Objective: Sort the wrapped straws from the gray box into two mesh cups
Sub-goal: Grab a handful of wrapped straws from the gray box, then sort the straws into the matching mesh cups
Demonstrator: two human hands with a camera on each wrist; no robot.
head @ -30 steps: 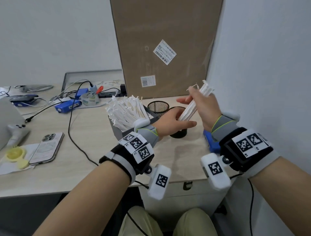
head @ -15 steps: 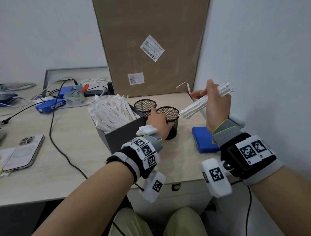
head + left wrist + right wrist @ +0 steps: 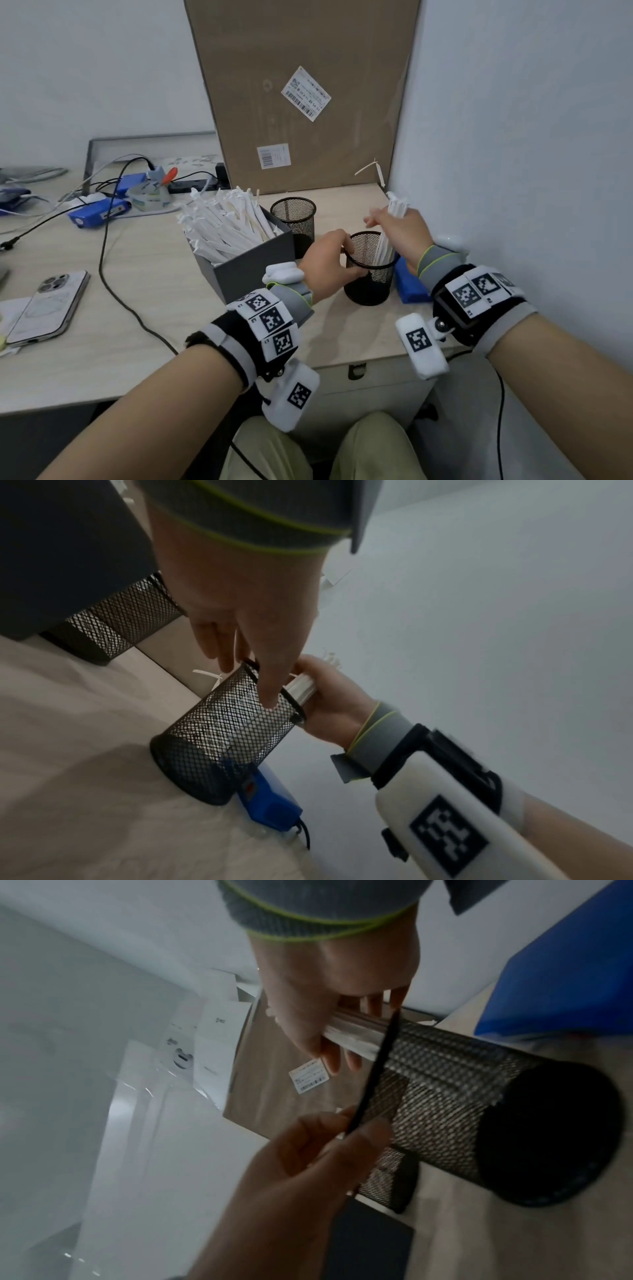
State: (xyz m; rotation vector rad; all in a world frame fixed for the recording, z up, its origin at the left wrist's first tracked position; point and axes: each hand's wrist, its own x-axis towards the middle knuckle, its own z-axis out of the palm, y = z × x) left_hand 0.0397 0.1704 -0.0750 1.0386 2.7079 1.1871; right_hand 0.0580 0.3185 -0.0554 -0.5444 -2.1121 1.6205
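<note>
One bundle of paper-wrapped straws [image 3: 386, 247] stands half inside near black mesh cup [image 3: 368, 274], right hand [image 3: 402, 230] curled round its top. Left hand [image 3: 329, 263] pinches cup rim. Gray box [image 3: 253, 270] of straws just left on counter [image 3: 137, 308].

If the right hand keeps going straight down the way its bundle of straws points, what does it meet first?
Probably the rim of the near black mesh cup: the right hand holds the white wrapped straws with their lower ends already inside it. The left hand steadies that rim. Depth is uncertain.
</note>
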